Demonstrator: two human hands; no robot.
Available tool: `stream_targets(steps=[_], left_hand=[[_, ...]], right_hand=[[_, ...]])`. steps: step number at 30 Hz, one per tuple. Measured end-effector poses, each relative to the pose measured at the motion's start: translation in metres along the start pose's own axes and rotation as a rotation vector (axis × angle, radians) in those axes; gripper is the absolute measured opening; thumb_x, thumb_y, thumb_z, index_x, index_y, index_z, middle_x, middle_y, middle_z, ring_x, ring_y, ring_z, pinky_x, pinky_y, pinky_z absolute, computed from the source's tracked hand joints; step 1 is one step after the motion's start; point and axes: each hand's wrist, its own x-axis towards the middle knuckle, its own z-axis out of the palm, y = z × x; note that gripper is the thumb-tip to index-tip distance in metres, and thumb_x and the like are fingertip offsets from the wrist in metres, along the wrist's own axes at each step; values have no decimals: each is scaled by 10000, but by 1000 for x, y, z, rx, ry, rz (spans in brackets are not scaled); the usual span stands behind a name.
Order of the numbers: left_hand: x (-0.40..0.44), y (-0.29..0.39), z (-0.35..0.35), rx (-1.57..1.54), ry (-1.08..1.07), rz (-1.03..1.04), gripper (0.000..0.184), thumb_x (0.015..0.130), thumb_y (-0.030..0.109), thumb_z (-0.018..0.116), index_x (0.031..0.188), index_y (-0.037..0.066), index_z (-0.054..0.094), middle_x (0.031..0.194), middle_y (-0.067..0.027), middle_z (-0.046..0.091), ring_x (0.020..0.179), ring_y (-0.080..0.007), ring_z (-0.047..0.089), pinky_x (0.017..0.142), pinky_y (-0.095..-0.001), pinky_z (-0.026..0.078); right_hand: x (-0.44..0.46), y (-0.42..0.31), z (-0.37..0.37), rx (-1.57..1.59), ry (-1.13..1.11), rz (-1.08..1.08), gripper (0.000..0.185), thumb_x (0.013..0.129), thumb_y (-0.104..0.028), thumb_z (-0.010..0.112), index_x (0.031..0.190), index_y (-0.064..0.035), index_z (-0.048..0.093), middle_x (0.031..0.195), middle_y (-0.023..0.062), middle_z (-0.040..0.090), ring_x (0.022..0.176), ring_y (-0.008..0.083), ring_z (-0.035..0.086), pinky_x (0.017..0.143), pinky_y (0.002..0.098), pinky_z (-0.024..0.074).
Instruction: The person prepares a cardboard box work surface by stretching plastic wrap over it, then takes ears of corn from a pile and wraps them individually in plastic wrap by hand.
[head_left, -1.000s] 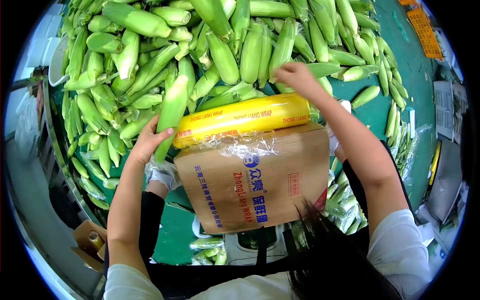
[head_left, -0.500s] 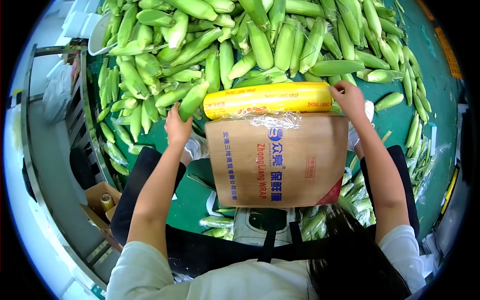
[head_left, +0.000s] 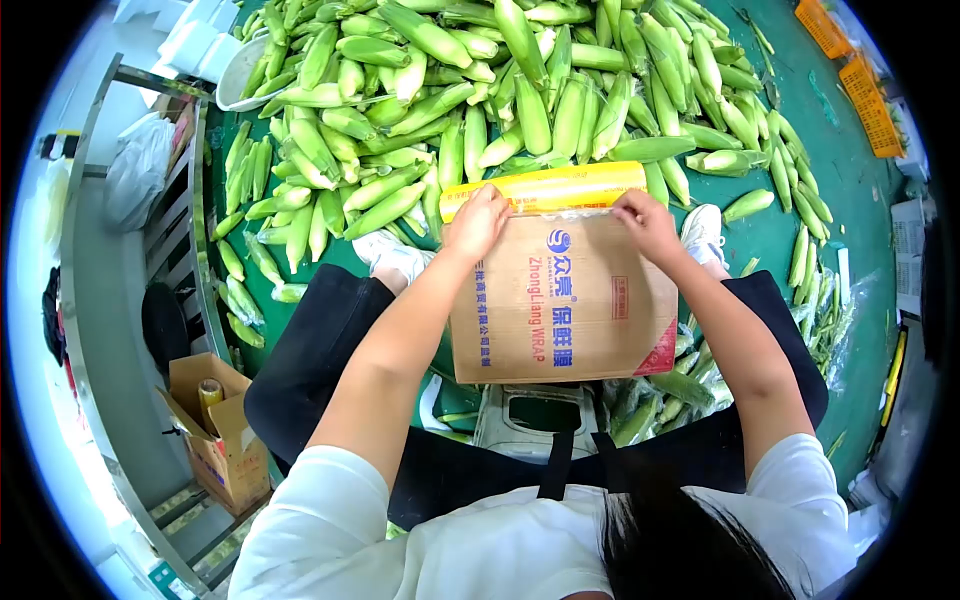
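Observation:
A yellow roll of plastic wrap (head_left: 560, 183) lies across the far edge of a printed cardboard box (head_left: 565, 300) between my knees. A thin strip of clear film shows along the roll's near side. At the roll's left end, my left hand (head_left: 478, 222) is closed, its fingertips pinching at the film edge. My right hand (head_left: 648, 225) pinches the film edge near the right end, with its fingers bent. What lies between the fingertips is mostly hidden. Beyond the roll is a big heap of green ears of corn (head_left: 535, 115), still in their husks.
Wrapped ears (head_left: 690, 388) lie right of the low stool (head_left: 490, 428) under me. An open carton (head_left: 235, 455) stands on the left beside a metal frame (head_left: 95, 400). Orange crates (head_left: 868, 105) are at the far right. My shoes (head_left: 703, 232) flank the box.
My left hand has let go of an ear of corn and moved right to the roll's left end. My right hand has shifted left and nearer along the film edge. The camera view has shifted.

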Motion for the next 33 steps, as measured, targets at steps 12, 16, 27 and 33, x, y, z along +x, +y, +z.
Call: stream_targets(steps=[12, 16, 27, 33], left_hand=[[0, 73, -2, 93, 199, -112, 533, 826, 194, 782, 1299, 113, 550, 1168, -108, 610, 1010, -277, 632, 889, -373, 513], [19, 43, -24, -224, -60, -48, 489, 804, 197, 802, 1248, 138, 604, 1031, -91, 649, 830, -250, 637, 729, -387, 513], [-66, 63, -151, 172, -419, 566, 134, 789, 112, 724, 796, 66, 598, 1282, -122, 610, 1170, -333, 589, 961, -441, 493], [-94, 55, -94, -133, -572, -133, 282, 788, 212, 782, 918, 79, 569, 1183, -116, 591, 1134, -335, 582, 945, -449, 483]], right_hand=[[-30, -92, -82, 13, 142, -10, 91, 894, -81, 727, 915, -10, 675, 905, 47, 652, 804, 141, 599, 703, 266, 473], [-30, -63, -95, 292, 171, -73, 83, 925, -95, 719, 957, -22, 695, 1009, 18, 698, 918, 108, 632, 813, 241, 492], [-126, -46, -95, 209, -336, -36, 36, 863, 44, 676, 874, 13, 663, 964, 83, 701, 944, 225, 665, 848, 323, 521], [-132, -29, -65, -71, -417, -155, 74, 823, -38, 700, 872, -26, 647, 937, 124, 666, 903, 329, 642, 800, 395, 527]])
